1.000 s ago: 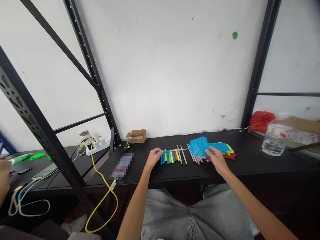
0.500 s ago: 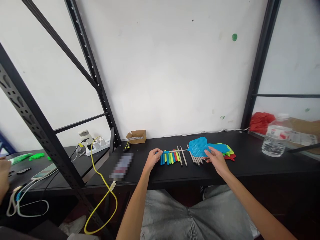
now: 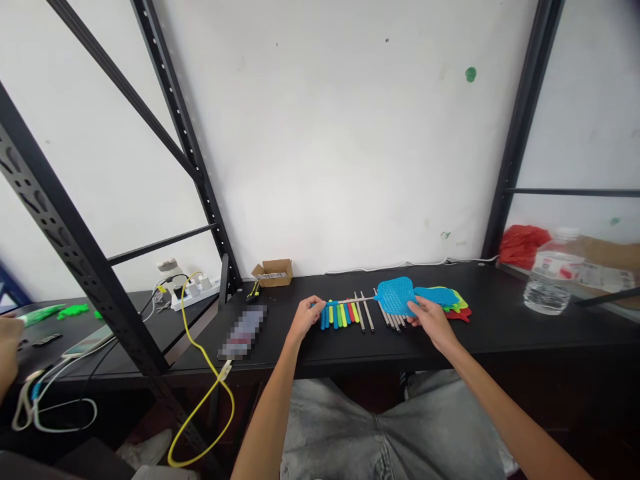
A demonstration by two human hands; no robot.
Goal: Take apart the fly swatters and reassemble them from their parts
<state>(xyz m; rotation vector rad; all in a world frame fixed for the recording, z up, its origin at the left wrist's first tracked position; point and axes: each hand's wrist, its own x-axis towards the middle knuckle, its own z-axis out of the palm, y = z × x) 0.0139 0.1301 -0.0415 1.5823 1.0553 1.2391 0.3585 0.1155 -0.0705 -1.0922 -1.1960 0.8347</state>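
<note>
Blue swatter was held between surface's front and back edges | handle pinched by left hand | head by right hand

Blue mesh-patterned swatter, multicoloured handles, grey rods

fly swatter head: perforated plastic, rough-looking mesh. its shaft: smooth, seemingly metal. loose rods: same smooth metallic look. handles: smooth plastic. tabletop: matt, smooth. small box: plain matt cardboard. water bottle: clear, glossy plastic. shelf upright: painted metal, punched with holes. trousers: faded matt cloth, denim-like.
</note>
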